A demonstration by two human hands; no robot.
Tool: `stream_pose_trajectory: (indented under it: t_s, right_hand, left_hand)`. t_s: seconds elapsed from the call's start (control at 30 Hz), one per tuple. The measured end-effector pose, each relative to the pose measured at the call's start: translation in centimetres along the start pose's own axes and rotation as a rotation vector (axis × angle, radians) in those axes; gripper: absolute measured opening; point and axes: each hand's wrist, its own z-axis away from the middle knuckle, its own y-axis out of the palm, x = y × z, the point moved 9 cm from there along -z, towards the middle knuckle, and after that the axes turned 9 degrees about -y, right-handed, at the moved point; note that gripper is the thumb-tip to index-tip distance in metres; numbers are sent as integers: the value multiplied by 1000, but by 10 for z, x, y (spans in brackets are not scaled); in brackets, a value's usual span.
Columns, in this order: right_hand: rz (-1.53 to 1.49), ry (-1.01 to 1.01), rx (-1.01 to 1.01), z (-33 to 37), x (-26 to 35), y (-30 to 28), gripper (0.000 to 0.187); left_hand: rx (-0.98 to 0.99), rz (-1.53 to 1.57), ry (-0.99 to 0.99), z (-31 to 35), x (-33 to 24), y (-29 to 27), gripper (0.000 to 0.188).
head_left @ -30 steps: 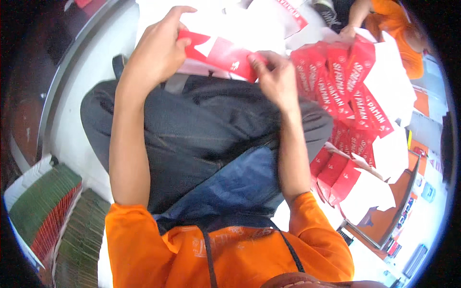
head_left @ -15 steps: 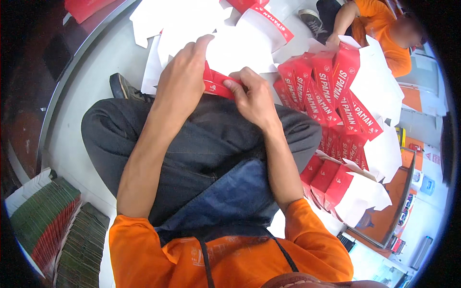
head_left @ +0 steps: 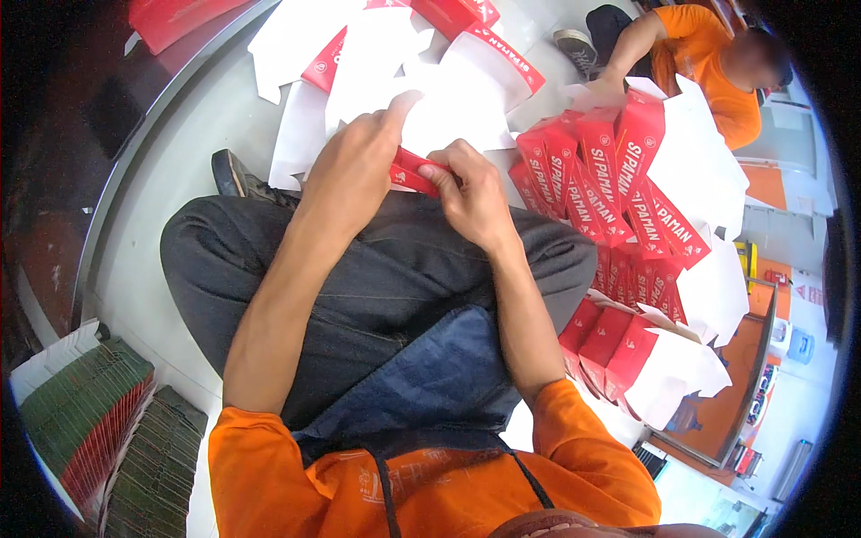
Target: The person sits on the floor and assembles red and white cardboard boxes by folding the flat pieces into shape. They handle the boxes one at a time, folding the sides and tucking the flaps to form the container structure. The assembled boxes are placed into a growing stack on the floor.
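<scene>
Pinched together, the grip of the right hand holds a narrow red panel of a red-and-white cardboard box, its thumb on the near face and its fingers curled behind. I see the left hand at the panel's other end with its back toward my camera, so I cannot tell how tightly that grip closes. Between the two hands, the box sits just above the centre of the frame, over the lap's dark grey trousers and the dark blue cloth apron.

Above it in my view, flat white cardboard blanks with red bands overlap on the pale grey floor; I cannot tell which white flaps belong to the held box. At right of centre stands a leaning pile of red boxes with white lettering. At upper right sits a co-worker in an orange shirt, one hand near the pile's top. Lower left, I have a ridged green-and-red stack.
</scene>
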Motion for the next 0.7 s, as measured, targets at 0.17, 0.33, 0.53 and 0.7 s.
stream_pose_trajectory:
  t_s: [0.17,0.33,0.53,0.7]
  right_hand:
    - [20,-32,1,-1,3,-1,10]
    - [4,0,-99,2,5,-3,8]
    - [-60,-5,-220,6,-4,-5,6]
    - [-76,46,-211,5,-3,-7,9]
  left_hand:
    - [27,33,-30,-1,4,4,61]
    - [-47,10,30,2,1,1,61]
    - [-55,15,50,0,-5,0,52]
    - [-93,6,72,-3,-8,-5,40]
